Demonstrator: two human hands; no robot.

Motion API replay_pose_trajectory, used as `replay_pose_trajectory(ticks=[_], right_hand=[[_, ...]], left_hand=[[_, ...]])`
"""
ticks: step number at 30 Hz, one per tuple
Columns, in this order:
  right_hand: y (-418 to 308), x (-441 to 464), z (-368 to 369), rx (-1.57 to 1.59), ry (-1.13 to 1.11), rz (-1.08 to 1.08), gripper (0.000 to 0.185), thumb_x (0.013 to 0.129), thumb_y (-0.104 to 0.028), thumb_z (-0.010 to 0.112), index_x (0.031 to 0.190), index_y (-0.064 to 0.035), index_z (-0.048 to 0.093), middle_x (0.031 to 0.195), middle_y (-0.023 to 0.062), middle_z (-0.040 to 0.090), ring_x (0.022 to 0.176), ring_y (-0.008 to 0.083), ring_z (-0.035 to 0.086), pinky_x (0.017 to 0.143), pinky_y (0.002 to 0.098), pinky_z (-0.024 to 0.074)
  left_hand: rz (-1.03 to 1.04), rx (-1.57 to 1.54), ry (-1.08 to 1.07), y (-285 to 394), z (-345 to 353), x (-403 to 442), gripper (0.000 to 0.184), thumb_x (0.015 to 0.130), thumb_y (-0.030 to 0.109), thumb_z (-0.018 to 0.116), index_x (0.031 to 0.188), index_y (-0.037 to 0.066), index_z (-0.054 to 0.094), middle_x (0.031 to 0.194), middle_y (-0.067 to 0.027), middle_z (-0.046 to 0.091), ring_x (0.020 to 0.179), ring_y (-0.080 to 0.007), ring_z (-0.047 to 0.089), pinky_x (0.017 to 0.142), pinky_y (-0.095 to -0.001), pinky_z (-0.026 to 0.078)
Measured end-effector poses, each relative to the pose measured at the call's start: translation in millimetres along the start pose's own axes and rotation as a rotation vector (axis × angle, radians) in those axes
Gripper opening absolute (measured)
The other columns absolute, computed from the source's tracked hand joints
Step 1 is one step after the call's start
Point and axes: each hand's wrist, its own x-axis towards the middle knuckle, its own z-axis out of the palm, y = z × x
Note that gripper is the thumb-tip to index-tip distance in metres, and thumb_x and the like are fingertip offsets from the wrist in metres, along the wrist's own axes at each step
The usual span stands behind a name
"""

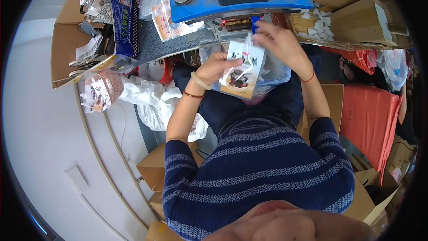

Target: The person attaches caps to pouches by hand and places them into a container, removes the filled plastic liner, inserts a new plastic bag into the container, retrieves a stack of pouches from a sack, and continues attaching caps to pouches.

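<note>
My left hand (214, 69) pinches a printed packet (243, 85) by its left side, with the thumb across its front. The packet is white above and yellow-orange below, with dark lettering and a picture of dark pieces. A whitish strip shows at its top and over its front. My right hand (283, 44) is beside the packet's upper right corner, its fingers smeared by motion; whether they grip anything I cannot tell. Under the packet, a clear plastic bag (278, 73) lies over my lap, its contents mostly hidden.
A blue press machine (240, 6) with springs stands ahead. White scraps (317, 24) lie at its right. Printed sheets (167, 22) and an open carton (67, 49) of odds and ends are at the left. A red-covered stack (368, 125) stands right, near another person's arm (402, 102).
</note>
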Motion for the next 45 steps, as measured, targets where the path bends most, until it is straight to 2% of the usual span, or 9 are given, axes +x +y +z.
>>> replay_pose_trajectory(ticks=[10, 14, 17, 22, 26, 29, 33, 40, 45], right_hand=[[136.8, 46.7, -32.8, -0.863, 0.571, -0.197, 0.019, 0.081, -0.011, 0.058, 0.098, -0.0054, 0.065, 0.088, 0.0163, 0.068, 0.091, 0.0390, 0.062, 0.078, 0.0467, 0.0507], [139.1, 38.5, -38.6, -0.809, 0.522, -0.015, 0.024, 0.084, -0.007, 0.058, 0.107, -0.0029, 0.064, 0.100, 0.0200, 0.066, 0.096, 0.0412, 0.059, 0.080, 0.0495, 0.0491], [119.5, 33.0, -37.7, -0.707, 0.454, 0.142, 0.024, 0.087, -0.008, 0.058, 0.110, -0.0037, 0.066, 0.105, 0.0198, 0.066, 0.096, 0.0414, 0.061, 0.080, 0.0478, 0.0494], [77.6, -14.1, -49.6, -0.328, 0.581, -0.030, 0.020, 0.092, -0.009, 0.057, 0.110, -0.0039, 0.066, 0.108, 0.0178, 0.066, 0.098, 0.0380, 0.064, 0.084, 0.0394, 0.0506], [11.5, -45.1, 13.1, 0.137, 0.191, -0.078, 0.022, 0.087, -0.008, 0.068, 0.108, -0.0030, 0.067, 0.099, 0.0089, 0.066, 0.083, 0.0204, 0.063, 0.076, 0.0305, 0.0505], [-22.8, -36.6, 36.2, 0.245, 0.126, -0.060, 0.025, 0.084, -0.009, 0.072, 0.108, -0.0036, 0.067, 0.095, 0.0074, 0.066, 0.079, 0.0180, 0.061, 0.072, 0.0297, 0.0502], [-62.1, -15.5, 15.4, 0.244, 0.325, -0.429, 0.024, 0.084, -0.010, 0.072, 0.105, -0.0018, 0.067, 0.096, 0.0095, 0.067, 0.080, 0.0204, 0.063, 0.071, 0.0305, 0.0508], [-29.7, -2.0, -2.4, -0.084, -0.185, -0.359, 0.023, 0.090, -0.020, 0.063, 0.104, -0.0011, 0.066, 0.102, 0.0147, 0.067, 0.091, 0.0328, 0.065, 0.078, 0.0376, 0.0518], [25.6, -0.7, -4.1, -0.429, 0.267, -0.175, 0.026, 0.094, -0.021, 0.056, 0.108, -0.0002, 0.065, 0.110, 0.0166, 0.068, 0.097, 0.0346, 0.065, 0.081, 0.0406, 0.0521]], left_hand=[[0.071, -0.186, 0.101, 13.7, 5.2, 37.7, 0.029, 0.092, 0.015, 0.068, 0.115, -0.003, 0.064, 0.108, -0.0097, 0.070, 0.091, -0.0145, 0.067, 0.083, -0.0285, 0.054], [0.597, 0.462, 0.482, 26.0, -39.9, 21.6, 0.017, 0.089, 0.011, 0.069, 0.099, -0.002, 0.072, 0.090, -0.0050, 0.072, 0.076, -0.0112, 0.066, 0.066, -0.0238, 0.053], [1.045, 1.474, 0.842, 69.7, -74.7, 7.7, 0.037, 0.083, 0.016, 0.073, 0.115, -0.002, 0.063, 0.114, -0.0193, 0.065, 0.102, -0.0315, 0.061, 0.086, -0.0421, 0.047], [0.829, 1.744, 0.640, 8.5, -93.6, -27.6, 0.050, 0.076, -0.001, 0.066, 0.125, 0.006, 0.059, 0.130, -0.0145, 0.059, 0.129, -0.0322, 0.050, 0.103, -0.0463, 0.039], [0.781, 1.140, 0.866, 7.1, -67.1, -43.4, 0.029, 0.078, -0.009, 0.059, 0.101, 0.000, 0.074, 0.097, -0.0104, 0.074, 0.087, -0.0154, 0.070, 0.077, -0.0270, 0.053], [0.649, 0.501, 0.654, 14.6, -33.1, -49.5, 0.023, 0.082, -0.008, 0.064, 0.103, -0.003, 0.072, 0.095, -0.0076, 0.073, 0.085, -0.0095, 0.066, 0.075, -0.0231, 0.052], [0.584, 0.451, 0.543, 26.9, 15.5, -54.1, 0.019, 0.084, -0.003, 0.068, 0.102, -0.006, 0.071, 0.097, -0.0071, 0.072, 0.089, -0.0098, 0.064, 0.080, -0.0235, 0.052], [0.109, 0.459, 0.034, 29.4, 13.5, -35.0, 0.020, 0.089, 0.013, 0.071, 0.100, -0.004, 0.073, 0.088, -0.0057, 0.072, 0.077, -0.0047, 0.061, 0.073, -0.0218, 0.051], [0.038, -0.186, 0.066, 10.2, 7.8, 9.7, 0.023, 0.088, 0.008, 0.070, 0.106, -0.007, 0.067, 0.102, -0.0116, 0.071, 0.088, -0.0151, 0.068, 0.081, -0.0284, 0.054]])
